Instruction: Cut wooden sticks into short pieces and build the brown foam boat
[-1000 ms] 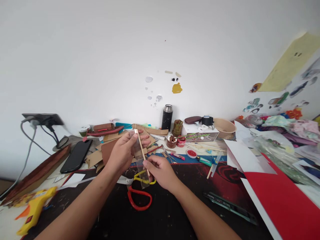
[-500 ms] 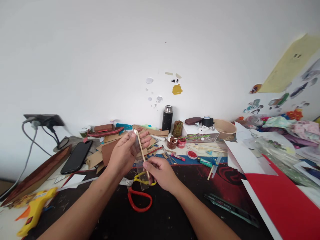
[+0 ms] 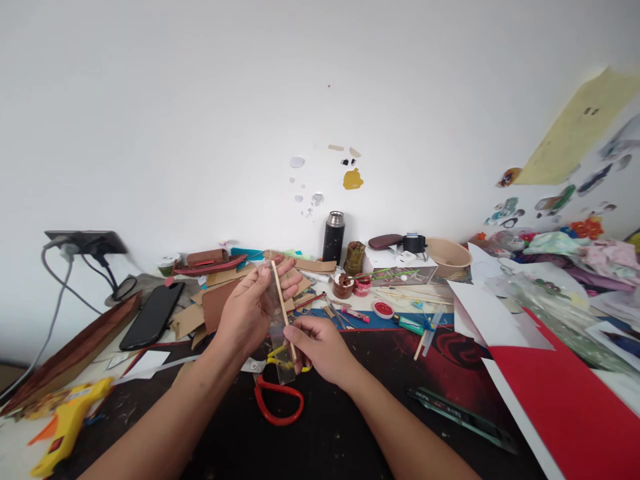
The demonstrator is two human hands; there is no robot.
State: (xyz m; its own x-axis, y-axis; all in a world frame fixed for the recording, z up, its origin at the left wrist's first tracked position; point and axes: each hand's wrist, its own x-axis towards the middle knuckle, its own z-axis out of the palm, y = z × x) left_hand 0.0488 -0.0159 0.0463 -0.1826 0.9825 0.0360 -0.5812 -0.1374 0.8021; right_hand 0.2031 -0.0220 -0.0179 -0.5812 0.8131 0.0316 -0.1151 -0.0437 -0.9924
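Between my two hands a thin wooden stick (image 3: 281, 293) lies slantwise along a clear plastic strip (image 3: 286, 377). My left hand (image 3: 249, 305) grips the strip near its top, thumb against the stick's upper end, other fingers stretched behind. Lower down, my right hand (image 3: 320, 348) pinches the stick between thumb and fingers; the strip's bottom end sticks out below. Under both hands, scissors (image 3: 279, 421) with a red handle loop rest on the black mat, partly covered. A yellow handle (image 3: 278, 357) shows through the strip.
At the left lie a yellow glue gun (image 3: 70, 423) and a black phone (image 3: 153, 315). Cardboard scraps (image 3: 219, 303) are piled behind my hands. A black flask (image 3: 333, 239) stands by the wall. On the right are a utility knife (image 3: 460, 417) and red card (image 3: 570, 400).
The stick and strip tilt slightly more upright, and both hands shift a little. The grips stay the same. The whole view has moved slightly.
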